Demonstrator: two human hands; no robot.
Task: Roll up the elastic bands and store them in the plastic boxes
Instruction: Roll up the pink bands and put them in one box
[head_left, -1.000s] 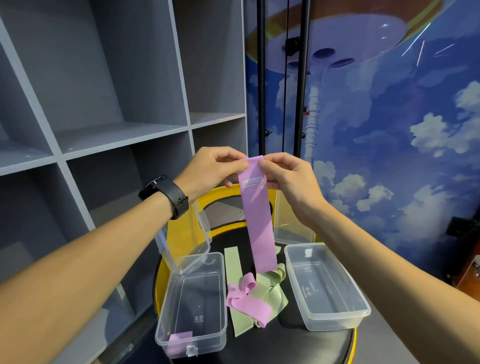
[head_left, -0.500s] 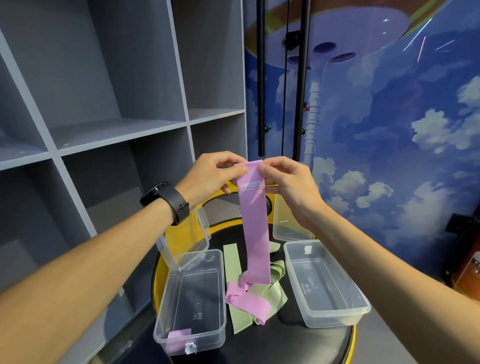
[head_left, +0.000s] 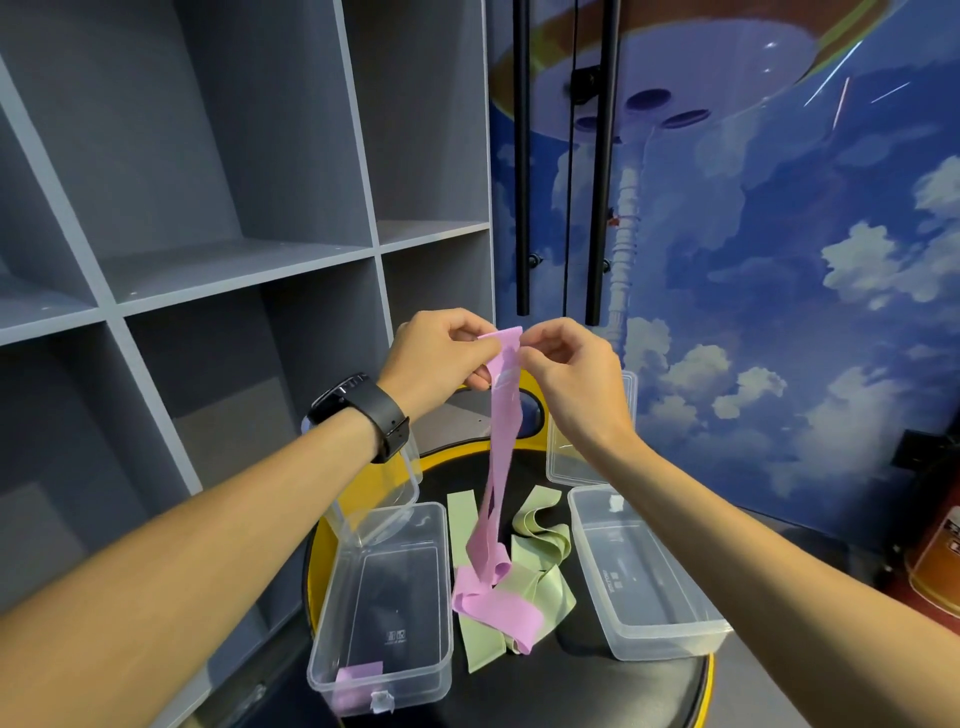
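A pink elastic band (head_left: 503, 415) hangs from both my hands, twisted along its length. My left hand (head_left: 441, 353) and my right hand (head_left: 563, 364) pinch its top end side by side, well above the black round stool (head_left: 597, 675). Its lower end touches a heap of pale green bands (head_left: 535, 571) and another pink band (head_left: 498, 613) on the stool. A clear plastic box (head_left: 384, 597) stands left of the heap with a pink roll (head_left: 356, 678) at its near end. A second clear box (head_left: 639, 571), with nothing in it, stands to the right.
Both boxes' lids, the left lid (head_left: 374, 483) and the right lid (head_left: 587, 447), stand open behind them. A grey shelf unit (head_left: 208, 260) fills the left side. Two black poles (head_left: 522, 156) hang before a blue cloud mural (head_left: 779, 260). A red cylinder (head_left: 935, 566) sits at the right edge.
The band hung flat and wide before; now it is twisted and narrower. My fingers have bunched its top end and both hands have drawn closer together.
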